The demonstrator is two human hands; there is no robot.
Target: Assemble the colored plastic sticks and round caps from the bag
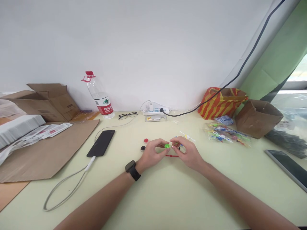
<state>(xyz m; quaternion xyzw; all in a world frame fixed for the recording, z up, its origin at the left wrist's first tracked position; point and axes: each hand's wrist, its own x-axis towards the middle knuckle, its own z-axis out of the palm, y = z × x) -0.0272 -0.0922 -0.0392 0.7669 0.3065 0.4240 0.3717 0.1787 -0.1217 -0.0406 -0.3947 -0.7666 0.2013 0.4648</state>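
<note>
My left hand (151,154) pinches a small bright green round plastic piece (167,146) between thumb and fingertips, just above the table. Close against it, the fingertips of my right hand (190,154) are pressed together; what they hold is too small and covered to make out. Below both hands lies a thin red plastic rod (170,156) with a knob at its middle. Left of my left hand rest a small red disc (146,140) and a black ring-like disc (143,148). Behind my right hand is a white propeller-like piece (187,136) with a yellow part, partly hidden.
Bags of colourful plastic parts (225,133) lie at the right, before a striped bag (216,102) and a cardboard box (257,117). A charging phone (101,143), water bottle (102,99) and flat cardboard (59,150) are at the left. Glasses (127,115) and a power strip (155,110) stand near the wall.
</note>
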